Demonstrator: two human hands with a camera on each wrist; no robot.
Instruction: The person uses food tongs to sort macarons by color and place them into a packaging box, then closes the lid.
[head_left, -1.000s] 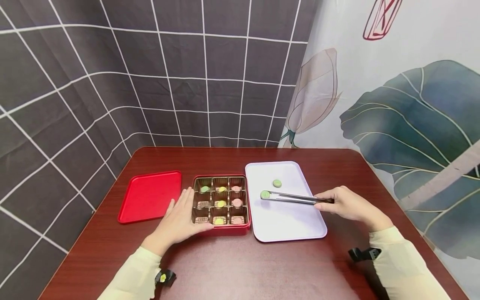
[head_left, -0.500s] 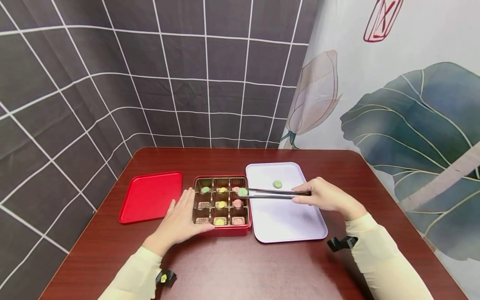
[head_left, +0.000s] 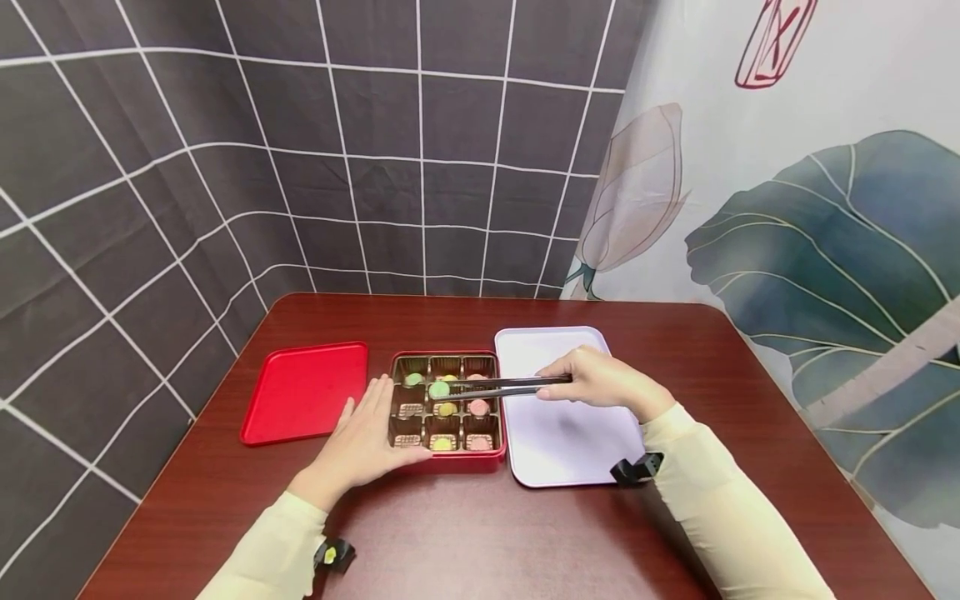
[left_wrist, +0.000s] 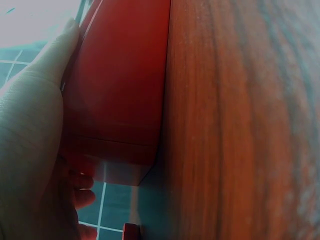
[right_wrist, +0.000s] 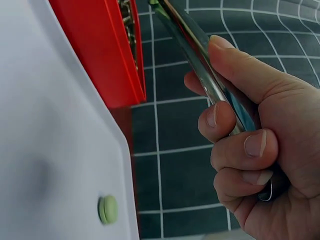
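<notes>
While the right hand (head_left: pixel 603 383) curls its fingers round the tongs (head_left: pixel 547 381) holding the green sweet (head_left: pixel 438 389) over the box (head_left: pixel 465 457), a light, even squeeze suits best; the left hand (head_left: pixel 360 437), fingers straight, should steady the box.

Dark gray cloth (head_left: pixel 378 192), all checked in white, behind and on the left. On the right, white cloth (head_left: pixel 690 50) with a big blue-green leaf (head_left: pixel 832 242) and a pale pink flower (head_left: pixel 633 183). Below, a shiny red-brown table (head_left: pixel 480 533).
</notes>
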